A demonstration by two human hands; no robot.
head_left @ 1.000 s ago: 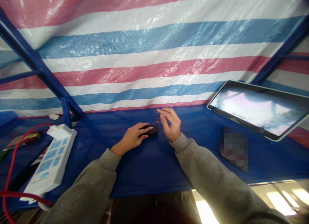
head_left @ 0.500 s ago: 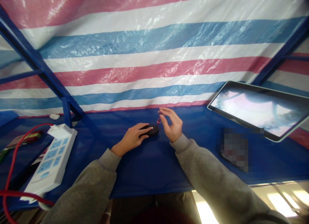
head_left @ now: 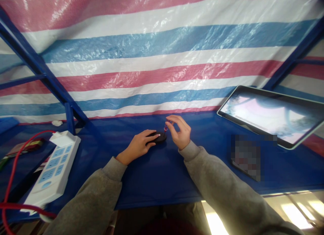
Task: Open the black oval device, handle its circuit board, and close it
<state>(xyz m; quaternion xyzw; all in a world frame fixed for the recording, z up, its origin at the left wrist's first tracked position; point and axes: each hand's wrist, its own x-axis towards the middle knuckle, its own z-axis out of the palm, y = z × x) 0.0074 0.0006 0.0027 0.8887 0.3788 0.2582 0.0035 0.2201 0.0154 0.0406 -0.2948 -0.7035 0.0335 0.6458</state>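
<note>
A small black oval object (head_left: 159, 137) lies on the blue table (head_left: 157, 171) in the middle. My left hand (head_left: 138, 145) rests on its left side, fingers laid over it and holding it down. My right hand (head_left: 180, 132) hovers just to its right, thumb and forefinger pinched on a thin tool with a red handle (head_left: 165, 128) that stands upright with its tip on the black object. Both arms wear grey sleeves.
A white power strip (head_left: 54, 169) with a red cable (head_left: 12, 171) lies at the left. A tilted tablet (head_left: 272, 113) leans at the right, a blurred dark item (head_left: 246, 157) in front of it. Blue frame bars (head_left: 50, 79) and a striped tarp (head_left: 162, 52) stand behind.
My right hand's fingers have shifted slightly around the red-handled tool, which stays upright on the black object. My left hand has not moved.
</note>
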